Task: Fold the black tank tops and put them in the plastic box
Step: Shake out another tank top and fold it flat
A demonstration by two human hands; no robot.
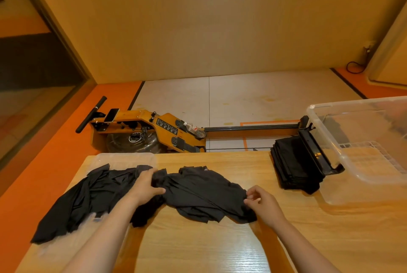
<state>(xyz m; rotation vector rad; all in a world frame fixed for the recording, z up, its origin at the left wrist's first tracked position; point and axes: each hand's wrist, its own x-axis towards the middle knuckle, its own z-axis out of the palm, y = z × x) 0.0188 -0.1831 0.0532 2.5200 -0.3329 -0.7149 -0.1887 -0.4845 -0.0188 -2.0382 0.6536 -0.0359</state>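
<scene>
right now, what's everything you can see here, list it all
table: one, light wood, under the clothes
loose tank top: one, black, crumpled at table centre
tank top heap: count unclear, black, left, on the tray
tray: one, clear plastic, table's left end
folded stack: several, black, right, beside box
plastic box: one, clear, table's right end
rowing machine: one, orange-brown, floor beyond table
bottle: one, clear, on rowing machine
left hand: grips loose tank top's left end
right hand: pinches its right edge

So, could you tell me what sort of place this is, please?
Probably a gym or fitness room: a yellow-orange rowing machine stands on a white and orange marked floor, behind the light wooden table.
</scene>
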